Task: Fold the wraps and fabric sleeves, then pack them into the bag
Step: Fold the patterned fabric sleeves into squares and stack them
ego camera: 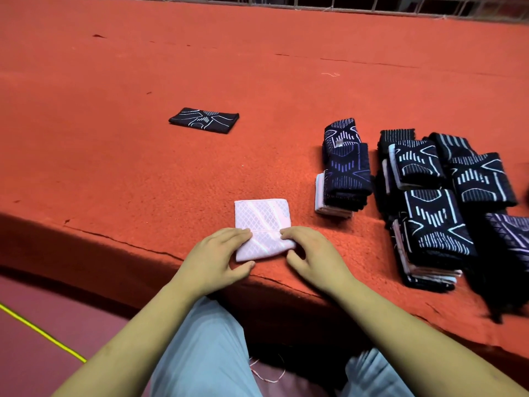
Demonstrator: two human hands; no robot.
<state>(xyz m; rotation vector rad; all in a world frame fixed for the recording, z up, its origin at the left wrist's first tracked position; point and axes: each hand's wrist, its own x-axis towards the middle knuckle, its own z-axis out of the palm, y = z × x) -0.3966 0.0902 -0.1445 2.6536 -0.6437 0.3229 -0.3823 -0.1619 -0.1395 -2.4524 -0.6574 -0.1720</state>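
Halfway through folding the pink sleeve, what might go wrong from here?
The pink sleeve, pinched by the left hand and right hand, lies near the edge of the table; released, it may unfold or slide off. The dark stacks at right lean and overlap; a bump may topple them.

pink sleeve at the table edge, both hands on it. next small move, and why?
Probably fold the near half forward over the far half and press it flat. The left hand and right hand both pinch the pink sleeve at its near part, which bulges up off the orange table, while the far half lies flat.
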